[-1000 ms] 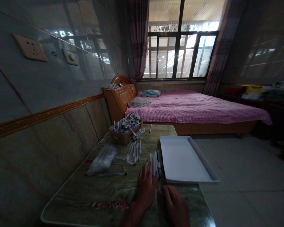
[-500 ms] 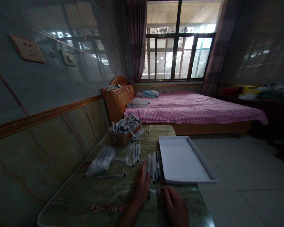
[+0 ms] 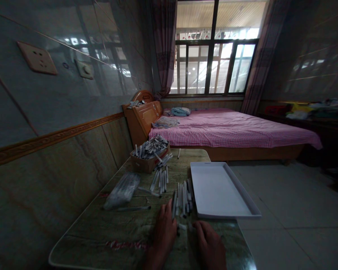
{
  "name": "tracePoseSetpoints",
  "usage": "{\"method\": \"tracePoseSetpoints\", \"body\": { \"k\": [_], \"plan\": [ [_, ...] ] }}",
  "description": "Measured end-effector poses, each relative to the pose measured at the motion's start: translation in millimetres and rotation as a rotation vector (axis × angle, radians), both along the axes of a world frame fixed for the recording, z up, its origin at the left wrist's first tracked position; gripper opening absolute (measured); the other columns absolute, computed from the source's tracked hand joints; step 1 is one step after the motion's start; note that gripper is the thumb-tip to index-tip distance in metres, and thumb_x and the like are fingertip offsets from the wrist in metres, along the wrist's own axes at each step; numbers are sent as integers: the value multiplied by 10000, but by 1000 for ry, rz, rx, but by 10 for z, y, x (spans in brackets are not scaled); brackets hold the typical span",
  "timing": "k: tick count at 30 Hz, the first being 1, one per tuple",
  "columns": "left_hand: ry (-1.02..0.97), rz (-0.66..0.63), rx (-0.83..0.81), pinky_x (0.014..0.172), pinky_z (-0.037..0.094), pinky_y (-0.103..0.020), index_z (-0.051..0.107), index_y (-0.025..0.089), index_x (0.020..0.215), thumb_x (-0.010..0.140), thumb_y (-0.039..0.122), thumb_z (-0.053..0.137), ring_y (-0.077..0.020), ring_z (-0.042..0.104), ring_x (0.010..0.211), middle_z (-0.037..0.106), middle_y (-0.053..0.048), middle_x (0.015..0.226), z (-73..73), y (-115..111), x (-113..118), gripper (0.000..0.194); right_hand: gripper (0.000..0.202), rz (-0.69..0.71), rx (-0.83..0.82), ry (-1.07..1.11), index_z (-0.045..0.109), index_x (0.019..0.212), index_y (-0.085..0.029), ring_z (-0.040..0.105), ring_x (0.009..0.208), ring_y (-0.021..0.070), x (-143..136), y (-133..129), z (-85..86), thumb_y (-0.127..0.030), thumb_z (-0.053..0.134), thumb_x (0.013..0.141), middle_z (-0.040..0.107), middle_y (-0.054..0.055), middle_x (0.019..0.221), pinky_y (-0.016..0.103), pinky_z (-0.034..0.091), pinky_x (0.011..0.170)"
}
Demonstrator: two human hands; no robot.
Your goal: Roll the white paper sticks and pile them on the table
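Fingers of left hand (image 3: 163, 228) lying against pens (image 3: 184, 197), right hand (image 3: 210, 242) resting half-curled; cannot tell whether either is gripping. Pens sitting ahead of right fingers, beside white tray (image 3: 222, 189). Apparently lining up row; next move seemingly calling for evening ends.

Pink checked bedspread (image 3: 236, 129) over wooden bed (image 3: 242, 153); arched wooden headboard (image 3: 143, 117) by the tiled wall (image 3: 107, 92). Light-blue folded cloth (image 3: 181, 111) on top. Dark-framed window (image 3: 210, 67) beyond, purplish curtains (image 3: 165, 48) flanking. Left: socket plate (image 3: 37, 58), knob switch (image 3: 84, 69). Right: pale floor tiles (image 3: 270, 202).
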State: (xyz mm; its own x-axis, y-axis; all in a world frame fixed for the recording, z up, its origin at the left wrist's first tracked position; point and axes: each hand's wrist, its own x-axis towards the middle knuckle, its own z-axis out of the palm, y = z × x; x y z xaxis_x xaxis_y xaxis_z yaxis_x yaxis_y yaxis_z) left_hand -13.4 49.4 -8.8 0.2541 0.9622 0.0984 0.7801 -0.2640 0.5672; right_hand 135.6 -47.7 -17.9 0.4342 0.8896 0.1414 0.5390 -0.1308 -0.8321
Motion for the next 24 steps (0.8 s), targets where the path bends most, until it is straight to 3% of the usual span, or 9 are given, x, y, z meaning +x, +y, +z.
{"method": "tracePoseSetpoints", "body": {
  "k": [4, 12, 18, 24],
  "plan": [
    [69, -1, -26, 1050, 408, -306, 492, 126, 1399, 729, -23, 436, -238, 566, 1241, 610, -160, 1344, 139, 72, 18, 689, 494, -2, -19, -8, 722, 898, -260, 710, 840, 206, 12, 12, -30, -568, 341, 961, 761, 48, 910, 243, 476, 714],
    [-104, 65, -161, 886, 461, -233, 545, 115, 1335, 758, -5, 497, -189, 666, 1059, 704, -123, 1178, 332, 346, 159, 591, 522, -9, 22, -15, 716, 844, -259, 709, 775, 197, -11, 9, -14, -602, 339, 960, 758, 42, 838, 233, 476, 678],
    [-169, 32, -110, 892, 482, -250, 644, 134, 1203, 827, 91, 533, -180, 684, 1004, 726, -113, 1119, 269, 396, 227, 394, 539, 3, 31, -4, 726, 845, -259, 717, 782, 192, 4, 16, -24, -613, 335, 954, 764, 47, 857, 226, 490, 694],
    [-148, 45, -44, 943, 481, -265, 676, 195, 1131, 837, 78, 497, -163, 673, 1069, 729, -65, 1141, 193, 417, 61, 363, 540, 2, -1, 23, 740, 881, -263, 722, 824, 214, 32, 12, -61, -642, 358, 927, 772, 60, 914, 246, 507, 718]
  ]
}}
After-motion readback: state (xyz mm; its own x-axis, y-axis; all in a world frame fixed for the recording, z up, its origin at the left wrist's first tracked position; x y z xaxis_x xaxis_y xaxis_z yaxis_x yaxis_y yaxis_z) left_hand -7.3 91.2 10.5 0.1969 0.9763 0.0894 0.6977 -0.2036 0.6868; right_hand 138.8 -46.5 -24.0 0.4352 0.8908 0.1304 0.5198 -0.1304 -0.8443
